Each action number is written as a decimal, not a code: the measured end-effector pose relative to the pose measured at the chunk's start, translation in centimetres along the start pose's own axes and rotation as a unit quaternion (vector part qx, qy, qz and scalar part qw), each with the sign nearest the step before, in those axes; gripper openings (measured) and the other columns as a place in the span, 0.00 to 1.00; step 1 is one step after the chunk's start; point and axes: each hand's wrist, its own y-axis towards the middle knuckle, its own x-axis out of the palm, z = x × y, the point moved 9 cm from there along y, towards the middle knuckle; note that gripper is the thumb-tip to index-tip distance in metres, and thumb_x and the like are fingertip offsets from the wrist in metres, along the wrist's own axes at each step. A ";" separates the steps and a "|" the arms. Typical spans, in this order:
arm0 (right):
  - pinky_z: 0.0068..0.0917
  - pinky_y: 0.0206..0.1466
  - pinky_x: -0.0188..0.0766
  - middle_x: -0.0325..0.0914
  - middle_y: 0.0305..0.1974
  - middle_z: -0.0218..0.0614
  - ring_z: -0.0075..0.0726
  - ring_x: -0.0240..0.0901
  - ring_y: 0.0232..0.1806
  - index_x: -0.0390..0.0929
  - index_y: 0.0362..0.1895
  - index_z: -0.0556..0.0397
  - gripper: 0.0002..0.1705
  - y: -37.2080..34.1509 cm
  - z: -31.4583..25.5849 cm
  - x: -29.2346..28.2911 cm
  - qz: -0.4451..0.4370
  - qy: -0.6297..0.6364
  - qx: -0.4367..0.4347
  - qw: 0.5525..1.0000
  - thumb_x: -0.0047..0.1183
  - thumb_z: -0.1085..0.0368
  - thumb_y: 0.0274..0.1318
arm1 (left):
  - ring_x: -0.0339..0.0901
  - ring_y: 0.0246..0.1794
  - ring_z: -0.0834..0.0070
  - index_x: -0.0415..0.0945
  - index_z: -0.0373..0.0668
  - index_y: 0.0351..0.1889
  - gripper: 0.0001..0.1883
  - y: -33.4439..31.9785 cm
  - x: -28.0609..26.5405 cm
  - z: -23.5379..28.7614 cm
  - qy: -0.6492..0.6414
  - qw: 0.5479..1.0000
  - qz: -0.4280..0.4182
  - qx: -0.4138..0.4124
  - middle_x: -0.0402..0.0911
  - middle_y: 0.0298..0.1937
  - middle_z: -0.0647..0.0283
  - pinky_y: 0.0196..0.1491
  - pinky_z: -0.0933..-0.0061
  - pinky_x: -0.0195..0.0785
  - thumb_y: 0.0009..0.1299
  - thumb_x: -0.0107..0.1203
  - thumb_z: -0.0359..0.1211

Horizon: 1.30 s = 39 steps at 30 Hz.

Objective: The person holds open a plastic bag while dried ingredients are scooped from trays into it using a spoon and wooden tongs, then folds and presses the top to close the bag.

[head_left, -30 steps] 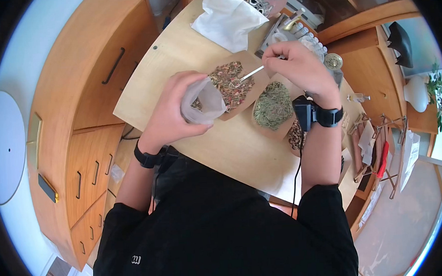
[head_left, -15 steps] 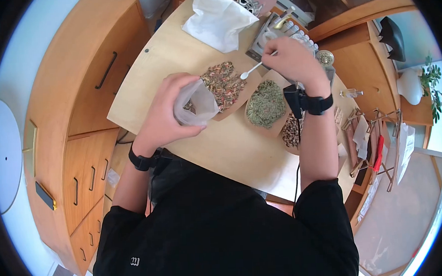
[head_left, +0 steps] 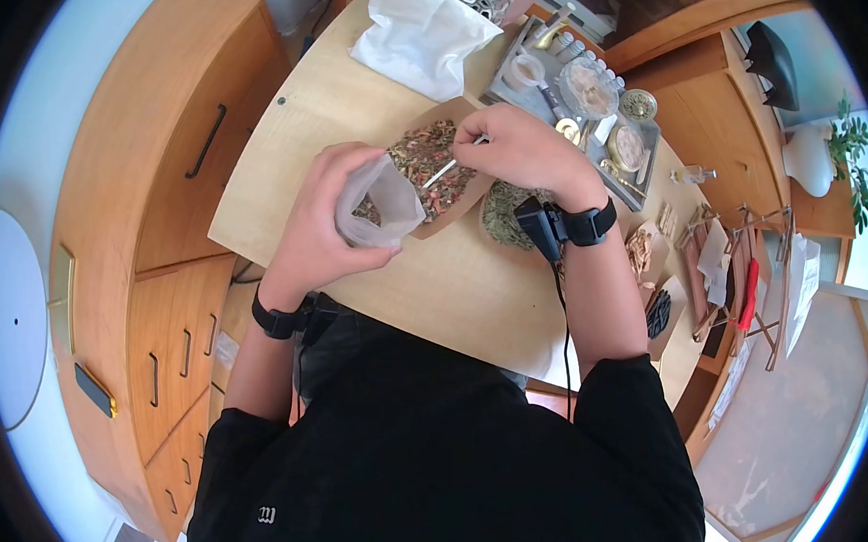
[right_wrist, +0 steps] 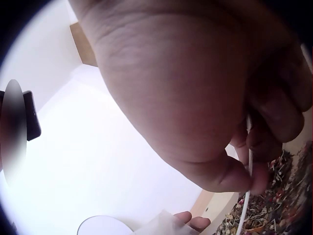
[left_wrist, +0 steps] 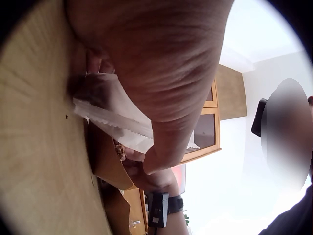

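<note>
My left hand (head_left: 313,218) grips a translucent white bag (head_left: 406,214), thumb on the near side and fingers around the far side, its mouth spread. Dried bits show inside the bag. The left wrist view shows a zigzag-cut edge on the bag (left_wrist: 127,132). My right hand (head_left: 521,154) pinches a thin white spoon (head_left: 439,175) by its handle, angled down to a reddish-brown dried herb mix (head_left: 427,139) on brown paper (head_left: 465,208). The spoon's bowl lies low at the mix, beside the bag's rim. Under my right wrist sits a green dried herb pile (head_left: 502,208), partly covered.
A crumpled white sheet (head_left: 417,41) lies at the back of the table. To the right stands a grey tray (head_left: 636,197) with jars and small bottles. Wood-like shavings (head_left: 639,246) and dark pieces (head_left: 659,313) lie near a wooden rack (head_left: 749,284).
The spoon first lifts away from the mix to the right, toward the tray, then comes back left and down to the mix. My left hand keeps holding the bag in place.
</note>
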 end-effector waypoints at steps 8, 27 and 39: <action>0.37 0.47 0.79 0.90 0.35 0.42 0.38 0.84 0.37 0.91 0.44 0.62 0.18 -1.4 0.9 -2.3 0.044 0.039 -0.019 0.998 0.64 0.57 0.66 | 0.73 0.77 0.51 0.75 0.44 0.77 0.49 -0.1 -0.2 0.2 -0.017 1.000 0.020 0.000 0.75 0.74 0.52 0.80 0.53 0.67 0.53 0.81 0.33; 0.37 0.45 0.82 0.90 0.36 0.48 0.43 0.90 0.36 0.90 0.48 0.59 0.13 -8.1 -3.8 -5.5 0.307 0.052 -0.095 0.945 0.62 0.61 0.74 | 0.73 0.78 0.67 0.68 0.42 0.80 0.46 -1.2 -1.7 -2.4 -0.149 0.985 0.085 -0.023 0.74 0.76 0.61 0.80 0.60 0.65 0.62 0.78 0.29; 0.26 0.36 0.70 0.84 0.31 0.31 0.20 0.72 0.30 0.93 0.59 0.54 0.14 -12.9 0.4 3.6 0.272 0.171 0.000 0.947 0.61 0.68 0.76 | 0.72 0.79 0.68 0.71 0.43 0.79 0.46 -3.3 -5.4 -1.6 0.019 0.991 0.126 -0.030 0.75 0.77 0.61 0.81 0.60 0.64 0.61 0.78 0.30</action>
